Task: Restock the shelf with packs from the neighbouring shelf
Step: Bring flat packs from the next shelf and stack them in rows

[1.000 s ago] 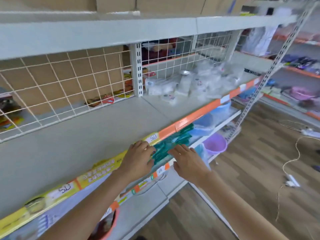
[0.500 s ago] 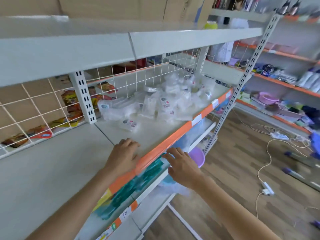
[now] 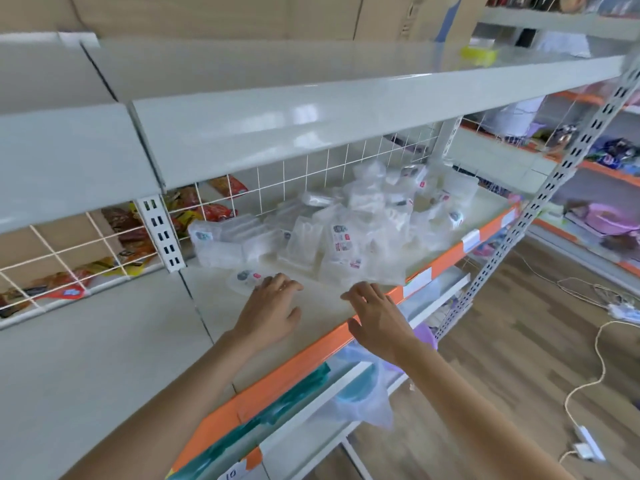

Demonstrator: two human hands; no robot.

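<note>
A heap of clear plastic packs (image 3: pixel 339 233) with small printed labels lies on the right-hand shelf board (image 3: pixel 325 303), which has an orange front strip. One flat pack (image 3: pixel 246 279) lies apart at the heap's near left. My left hand (image 3: pixel 272 311) reaches over the board with straight fingers, its fingertips touching that flat pack. My right hand (image 3: pixel 375 315) hovers over the front edge with fingers spread, just short of the heap, holding nothing. The left-hand shelf board (image 3: pixel 97 348) is bare.
A white wire grid (image 3: pixel 311 174) backs the shelves, with snack bags (image 3: pixel 194 209) behind it. A slotted upright (image 3: pixel 160 233) divides the two boards. A shelf overhangs above. Green packs (image 3: pixel 277 403) and a purple basin (image 3: pixel 424 336) sit below. Cables (image 3: pixel 602 362) run over the wooden floor at right.
Both hands moved up from the lower shelf's green packs, along the orange edge, to the right-hand board. The view swung right, bringing the heap closer.
</note>
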